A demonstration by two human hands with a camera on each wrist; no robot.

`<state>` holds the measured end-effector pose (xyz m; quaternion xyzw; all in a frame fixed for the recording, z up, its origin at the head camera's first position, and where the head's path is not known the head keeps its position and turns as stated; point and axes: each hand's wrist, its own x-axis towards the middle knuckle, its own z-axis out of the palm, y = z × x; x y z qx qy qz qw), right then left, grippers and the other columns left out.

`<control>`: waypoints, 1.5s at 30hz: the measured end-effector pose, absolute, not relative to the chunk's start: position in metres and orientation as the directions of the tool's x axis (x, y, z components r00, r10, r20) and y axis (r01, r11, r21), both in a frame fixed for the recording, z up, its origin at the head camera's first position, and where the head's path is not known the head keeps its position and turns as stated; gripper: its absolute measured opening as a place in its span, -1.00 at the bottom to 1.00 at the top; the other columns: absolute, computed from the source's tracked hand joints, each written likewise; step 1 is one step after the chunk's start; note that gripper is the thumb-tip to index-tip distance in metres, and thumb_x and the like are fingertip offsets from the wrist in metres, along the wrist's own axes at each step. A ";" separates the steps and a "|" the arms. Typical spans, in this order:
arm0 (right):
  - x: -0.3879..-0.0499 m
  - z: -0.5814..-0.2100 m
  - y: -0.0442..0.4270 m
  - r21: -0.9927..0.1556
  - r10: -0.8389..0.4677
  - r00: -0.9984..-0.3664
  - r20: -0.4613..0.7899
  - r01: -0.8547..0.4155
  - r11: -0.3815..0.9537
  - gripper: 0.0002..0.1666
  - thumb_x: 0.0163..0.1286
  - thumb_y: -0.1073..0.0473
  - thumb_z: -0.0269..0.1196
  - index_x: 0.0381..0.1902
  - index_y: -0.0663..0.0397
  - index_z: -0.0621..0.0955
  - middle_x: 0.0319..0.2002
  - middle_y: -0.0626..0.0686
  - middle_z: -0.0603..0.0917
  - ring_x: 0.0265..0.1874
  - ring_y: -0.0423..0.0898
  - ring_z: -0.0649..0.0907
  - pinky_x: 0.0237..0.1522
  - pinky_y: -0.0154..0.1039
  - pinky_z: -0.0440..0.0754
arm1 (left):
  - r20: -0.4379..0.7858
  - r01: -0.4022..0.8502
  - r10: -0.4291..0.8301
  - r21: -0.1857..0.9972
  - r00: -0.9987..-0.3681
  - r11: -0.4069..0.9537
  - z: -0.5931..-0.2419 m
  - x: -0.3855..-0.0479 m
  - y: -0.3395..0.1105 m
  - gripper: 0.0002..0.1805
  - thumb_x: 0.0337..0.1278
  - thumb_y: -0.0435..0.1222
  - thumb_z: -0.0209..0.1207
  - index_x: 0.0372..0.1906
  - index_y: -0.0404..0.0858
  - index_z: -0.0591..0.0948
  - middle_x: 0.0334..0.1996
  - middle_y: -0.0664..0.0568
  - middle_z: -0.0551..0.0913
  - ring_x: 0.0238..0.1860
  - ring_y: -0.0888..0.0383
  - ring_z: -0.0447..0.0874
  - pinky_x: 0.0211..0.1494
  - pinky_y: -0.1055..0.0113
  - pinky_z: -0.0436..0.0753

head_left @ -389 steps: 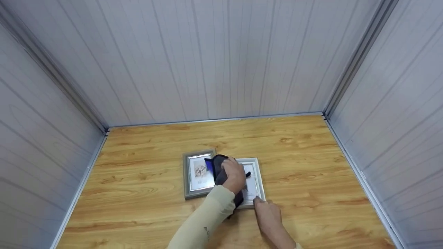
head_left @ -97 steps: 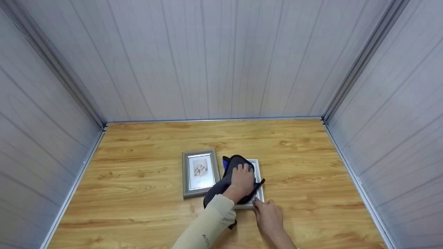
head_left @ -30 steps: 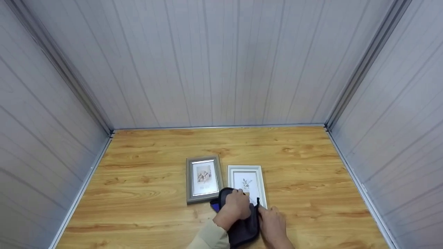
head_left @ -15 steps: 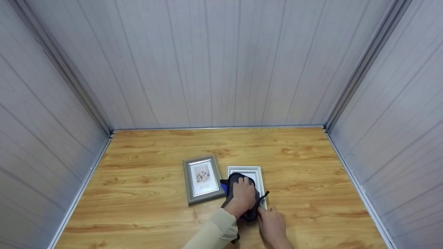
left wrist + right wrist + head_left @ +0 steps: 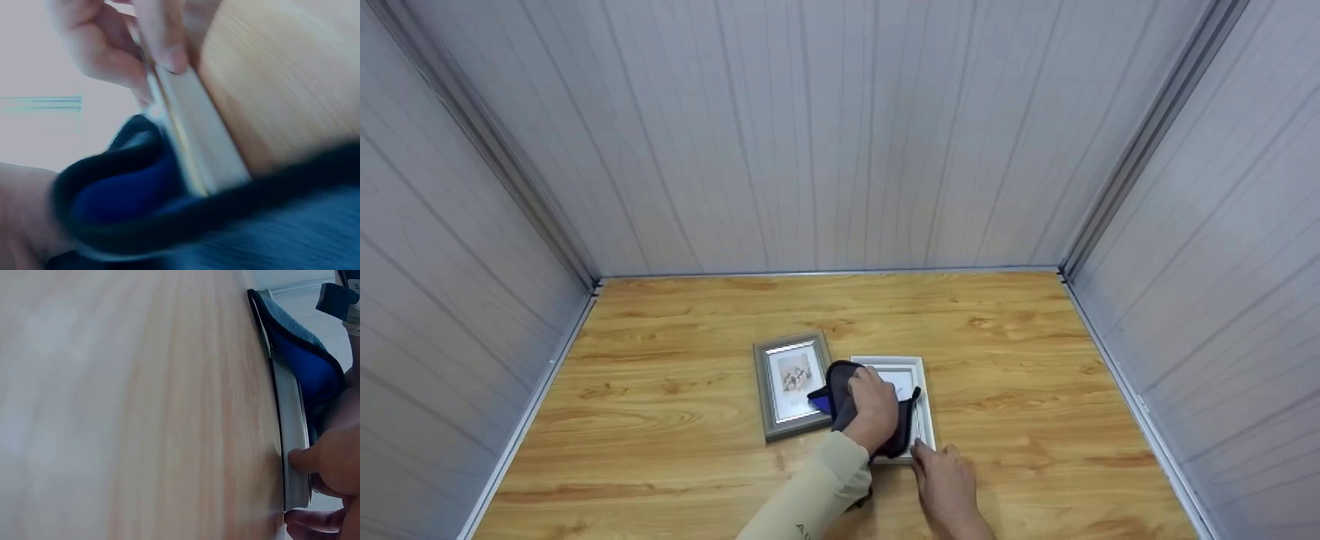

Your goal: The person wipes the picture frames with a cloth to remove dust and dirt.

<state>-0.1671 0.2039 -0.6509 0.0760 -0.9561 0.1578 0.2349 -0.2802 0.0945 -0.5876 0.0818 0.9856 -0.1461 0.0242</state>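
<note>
My left hand (image 5: 876, 406) grips a dark grey cleaning cloth (image 5: 842, 381) with black edging and a blue underside, bunched over the white picture frame (image 5: 889, 361). The cloth hides much of that frame's glass, and a blue corner overlaps the grey picture frame (image 5: 762, 382) on the left. With thumb and fingers, my right hand (image 5: 949, 484) pinches the white frame's lower right corner. In the left wrist view the blurred cloth (image 5: 124, 191) lies against the frame's pale side (image 5: 197, 124). The right wrist view shows my thumb (image 5: 304, 460) pressed on the frame's side.
Both frames lie flat on a wood-grain tabletop (image 5: 675, 405), close together. Pale panelled walls (image 5: 840, 135) stand at the back, left and right, with metal strips along the table edges.
The left hand has moved the cloth about over the white frame, up from its near end and now slightly left. The right hand keeps its hold on the corner. The grey frame has tilted slightly.
</note>
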 end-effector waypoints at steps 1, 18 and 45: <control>-0.167 -0.651 0.203 -0.265 -0.072 -0.880 0.470 -0.219 0.939 -0.76 0.06 0.14 0.46 -0.26 -0.08 0.71 -0.58 0.09 0.64 -0.63 0.06 0.50 -0.72 -0.08 0.32 | -0.083 0.173 0.155 -0.279 -0.984 0.945 -0.585 -0.277 0.093 -0.68 0.40 -0.12 -0.06 -0.14 -0.01 0.73 -0.25 -0.12 0.50 -0.25 0.00 0.37 -0.34 0.19 0.41; -0.167 -0.647 0.201 -0.344 -0.045 -0.908 0.417 -0.204 0.916 -0.80 0.07 0.14 0.46 -0.50 -0.15 0.60 -0.60 0.00 0.63 -0.58 0.03 0.50 -0.63 -0.09 0.34 | 0.113 0.430 0.439 -0.095 -0.891 0.898 -0.592 -0.231 0.034 -0.83 0.16 -0.18 0.20 -0.32 -0.17 0.71 -0.28 -0.10 0.53 -0.28 -0.04 0.51 -0.48 0.20 0.59; -0.155 -0.638 0.216 -0.475 -0.087 -0.956 0.281 -0.217 0.853 -0.72 0.17 0.20 0.42 -0.11 -0.02 0.73 0.05 0.06 0.67 -0.06 0.06 0.67 -0.09 0.06 0.59 | 0.000 -0.135 -0.147 0.408 -0.989 0.903 -0.573 -0.186 -0.224 -0.63 0.29 -0.34 0.03 0.13 -0.38 0.58 0.04 -0.45 0.49 -0.04 -0.43 0.50 -0.05 -0.27 0.49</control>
